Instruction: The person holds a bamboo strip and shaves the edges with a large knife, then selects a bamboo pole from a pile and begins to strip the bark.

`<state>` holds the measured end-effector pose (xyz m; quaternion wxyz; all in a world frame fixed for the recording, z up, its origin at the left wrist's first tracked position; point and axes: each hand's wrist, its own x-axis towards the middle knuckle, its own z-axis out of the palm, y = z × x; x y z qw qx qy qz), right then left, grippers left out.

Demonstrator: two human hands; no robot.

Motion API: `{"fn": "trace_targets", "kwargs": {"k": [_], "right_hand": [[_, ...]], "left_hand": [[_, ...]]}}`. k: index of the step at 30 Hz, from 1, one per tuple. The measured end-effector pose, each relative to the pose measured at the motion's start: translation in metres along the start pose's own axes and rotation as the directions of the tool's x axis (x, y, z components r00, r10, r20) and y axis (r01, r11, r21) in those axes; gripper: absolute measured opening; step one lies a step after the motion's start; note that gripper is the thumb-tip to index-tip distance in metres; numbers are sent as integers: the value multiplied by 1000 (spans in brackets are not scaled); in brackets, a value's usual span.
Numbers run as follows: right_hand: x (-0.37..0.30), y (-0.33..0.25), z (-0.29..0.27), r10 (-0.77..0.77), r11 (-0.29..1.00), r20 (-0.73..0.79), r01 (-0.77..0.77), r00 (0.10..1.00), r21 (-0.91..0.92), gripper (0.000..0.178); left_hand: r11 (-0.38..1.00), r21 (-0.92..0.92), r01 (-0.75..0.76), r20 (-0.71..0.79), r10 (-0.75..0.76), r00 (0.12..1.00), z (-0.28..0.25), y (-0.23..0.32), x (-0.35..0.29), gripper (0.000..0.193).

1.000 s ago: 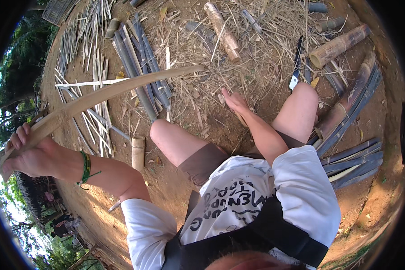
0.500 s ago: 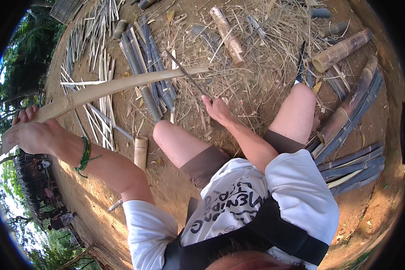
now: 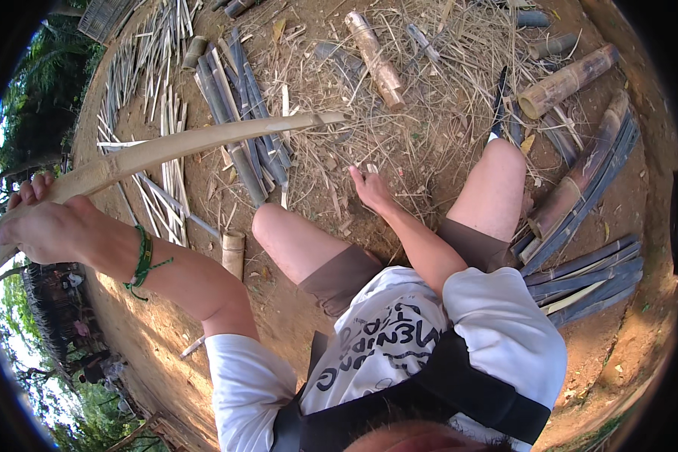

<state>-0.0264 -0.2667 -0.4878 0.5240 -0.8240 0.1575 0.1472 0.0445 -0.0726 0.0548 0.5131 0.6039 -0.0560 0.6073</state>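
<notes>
My left hand [image 3: 45,222], at the far left, is wrapped round the end of a long, pale split bamboo piece [image 3: 166,148]. The piece slants up to the right above the ground, and its far end is near the middle of the view. My right hand [image 3: 371,188] is closed in front of my body, between my knees and below that far end. It held a long, dark, narrow-bladed knife in the earlier frame. That blade cannot be made out now, and no dropped knife shows beneath the hand.
Another dark-bladed knife [image 3: 499,105] lies by my right knee. Bamboo shavings [image 3: 444,98] litter the ground ahead. Split strips [image 3: 177,162] and dark bamboo lengths [image 3: 230,120] lie at left. Bamboo sections [image 3: 569,81] and bundled slats [image 3: 587,280] are at right; a short bamboo stub [image 3: 233,252] is by my left knee.
The knife blade that pointed up-left from my right hand, crossing the bamboo's far end, no longer shows. Both hands and the bamboo piece stay almost in place.
</notes>
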Motion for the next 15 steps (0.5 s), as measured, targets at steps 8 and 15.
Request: {"fn": "trace_targets", "kwargs": {"k": [8,15], "right_hand": [[12,4,3,93,994,47,-95,995,49,95],[17,0,-22,30,996,1,-30,1000,-79,87]], "left_hand": [[999,-39,-7,17,8,1000,10,-5,1,54],[999,-34,-3,8,4,1000,10,-9,5,59]]}}
